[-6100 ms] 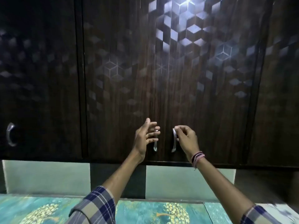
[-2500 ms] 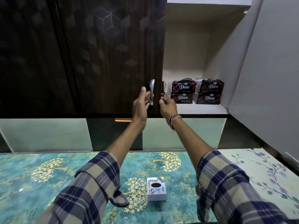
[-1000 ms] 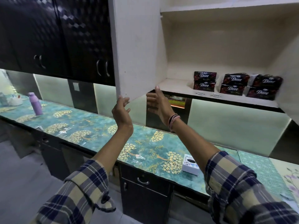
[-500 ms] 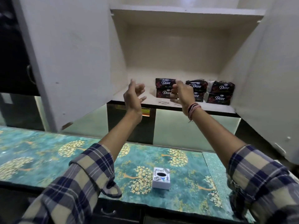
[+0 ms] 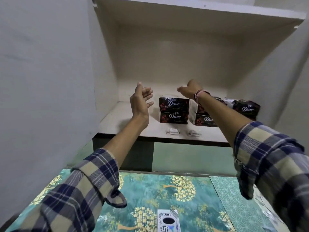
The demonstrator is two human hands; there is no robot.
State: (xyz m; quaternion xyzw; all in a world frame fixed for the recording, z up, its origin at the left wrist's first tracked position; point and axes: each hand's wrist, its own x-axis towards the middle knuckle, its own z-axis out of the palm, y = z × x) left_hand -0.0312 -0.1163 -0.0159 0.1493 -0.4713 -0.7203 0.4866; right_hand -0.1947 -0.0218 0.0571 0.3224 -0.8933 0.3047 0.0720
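The wall cupboard stands open, and on its white shelf (image 5: pixel 127 119) lie dark Dove packs in stacks of two. My left hand (image 5: pixel 141 101) is raised with relaxed fingers just left of the left stack (image 5: pixel 173 110), holding nothing. My right hand (image 5: pixel 189 90) reaches above and behind that stack, empty, fingers pointing left. My right forearm covers part of the middle stack (image 5: pixel 204 118). A third stack (image 5: pixel 246 108) lies at the right.
The open left door (image 5: pixel 45 81) and right door (image 5: pixel 291 77) flank the shelf. Two small white clips (image 5: pixel 173 131) lie near the shelf's front edge. Below, a teal patterned counter (image 5: pixel 150 190) carries a small white Dart box (image 5: pixel 168 221).
Both cupboard doors were pulled open, right one first. Since half a second ago both hands have moved further in over the shelf; the right hand rose above the left stack.
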